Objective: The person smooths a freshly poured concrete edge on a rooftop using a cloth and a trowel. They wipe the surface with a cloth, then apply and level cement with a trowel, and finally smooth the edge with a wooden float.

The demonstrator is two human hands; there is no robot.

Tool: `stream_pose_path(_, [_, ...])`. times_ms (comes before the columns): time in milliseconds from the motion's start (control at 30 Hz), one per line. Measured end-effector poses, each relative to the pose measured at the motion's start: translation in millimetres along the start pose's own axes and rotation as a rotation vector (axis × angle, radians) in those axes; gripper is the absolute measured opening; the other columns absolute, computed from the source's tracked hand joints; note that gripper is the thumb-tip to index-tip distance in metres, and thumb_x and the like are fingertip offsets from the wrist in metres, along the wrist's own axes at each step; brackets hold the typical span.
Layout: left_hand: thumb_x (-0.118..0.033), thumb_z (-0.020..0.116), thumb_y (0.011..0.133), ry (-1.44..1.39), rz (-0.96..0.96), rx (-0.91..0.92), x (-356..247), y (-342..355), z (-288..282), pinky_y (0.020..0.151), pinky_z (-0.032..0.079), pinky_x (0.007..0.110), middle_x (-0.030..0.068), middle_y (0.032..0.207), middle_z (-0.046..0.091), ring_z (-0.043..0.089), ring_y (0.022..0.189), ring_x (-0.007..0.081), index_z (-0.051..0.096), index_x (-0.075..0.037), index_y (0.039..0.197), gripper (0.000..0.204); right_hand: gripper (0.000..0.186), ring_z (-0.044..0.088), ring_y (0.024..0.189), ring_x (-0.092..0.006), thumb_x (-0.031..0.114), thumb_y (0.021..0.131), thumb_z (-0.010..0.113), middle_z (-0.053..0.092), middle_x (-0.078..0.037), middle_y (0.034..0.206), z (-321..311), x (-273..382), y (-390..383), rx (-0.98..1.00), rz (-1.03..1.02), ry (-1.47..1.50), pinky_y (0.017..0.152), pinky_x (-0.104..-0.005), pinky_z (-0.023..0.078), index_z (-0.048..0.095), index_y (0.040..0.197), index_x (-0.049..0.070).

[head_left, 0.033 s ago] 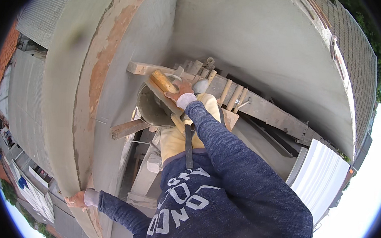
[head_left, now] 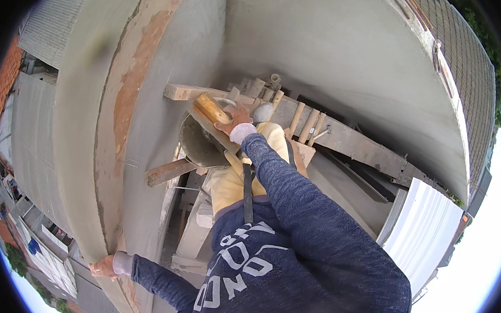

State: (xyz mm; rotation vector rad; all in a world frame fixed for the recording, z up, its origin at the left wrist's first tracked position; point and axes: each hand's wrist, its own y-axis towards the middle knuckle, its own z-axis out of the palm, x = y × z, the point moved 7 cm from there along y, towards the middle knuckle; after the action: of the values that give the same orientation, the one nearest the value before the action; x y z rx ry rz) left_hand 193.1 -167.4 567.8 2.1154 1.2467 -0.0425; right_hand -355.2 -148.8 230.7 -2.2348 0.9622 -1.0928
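My right hand (head_left: pixel 238 120) is closed round a plastering float, whose rounded yellow wooden handle (head_left: pixel 212 107) sits on a flat board. The float is tilted over the mouth of a dark round bucket (head_left: pixel 201 143), with grey residue visible inside. Off to the lower left, my left hand (head_left: pixel 103 267) grips the top edge of a partly plastered wall (head_left: pixel 127 120), fingers bent over it. Bare reddish patches show along that wall between the grey layers.
Wooden planks (head_left: pixel 172 172) and a long beam (head_left: pixel 366 146) cross beneath me, with several short round poles (head_left: pixel 308 127) by the beam. A smooth grey wall (head_left: pixel 325 58) curves behind. White corrugated sheet (head_left: pixel 424 224) lies at right; roofs and lower ground show at far left.
The view has shifted very slightly. Both hands keep their holds, on the float and on the wall's edge.
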Motion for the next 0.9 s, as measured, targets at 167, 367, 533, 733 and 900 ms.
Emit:
stream_pose_path(167, [-0.041,0.014,0.102,0.059,0.207,-0.126,13.1,14.9,29.6,0.111,0.011,0.062,-0.0030,0.139,0.053,0.049,0.128,0.0243,0.060,-0.029,0.124,0.052,0.066,0.028,0.138,-0.0420,0.047,0.066,0.079,0.031,-0.018,0.148,-2.6,-5.7,14.7,0.009,-0.036,0.001,0.109,-0.0650,0.027,0.057,0.125,0.026])
stream_pose_path(367, [-0.039,0.023,0.102,0.033,0.064,0.045,-4.6,7.9,13.1,0.110,0.015,0.060,-0.0017,0.138,0.052,0.049,0.128,0.0229,0.057,-0.025,0.126,0.044,0.065,0.026,0.139,-0.0439,0.045,0.066,0.080,0.030,-0.017,0.149,1.3,-6.0,14.4,-0.031,-0.069,-0.039,0.109,-0.0671,0.024,0.057,0.123,0.026])
stream_pose_path(533, [-0.040,0.020,0.100,0.027,0.061,-0.016,-9.8,0.8,7.3,0.106,0.031,0.047,0.0000,0.122,0.063,0.056,0.116,0.0253,0.064,-0.026,0.119,0.050,0.065,0.024,0.140,-0.0456,0.044,0.066,0.080,0.027,-0.018,0.151,-0.3,-6.8,15.3,-0.022,-0.088,-0.027,0.109,-0.0684,0.024,0.056,0.124,0.026])
stream_pose_path(733, [-0.042,0.033,0.102,-0.430,0.146,-0.002,51.4,46.2,31.7,0.098,0.044,0.039,0.0065,0.118,0.058,0.056,0.111,0.0247,0.063,-0.010,0.121,0.048,0.064,0.029,0.137,-0.0475,0.047,0.068,0.079,0.030,-0.021,0.149,-1.4,-5.8,11.6,-0.072,-0.153,-0.063,0.108,-0.0651,0.028,0.057,0.123,0.023])
stream_pose_path(900, [-0.052,0.032,0.102,-0.433,0.106,-0.057,-6.0,-1.4,3.2,0.097,0.047,0.040,0.0104,0.126,0.057,0.055,0.113,0.0256,0.061,-0.006,0.124,0.059,0.063,0.029,0.137,-0.0488,0.047,0.069,0.080,0.030,-0.026,0.149,-5.9,-5.3,14.7,-0.031,-0.162,-0.024,0.109,-0.0621,0.028,0.059,0.121,0.021])
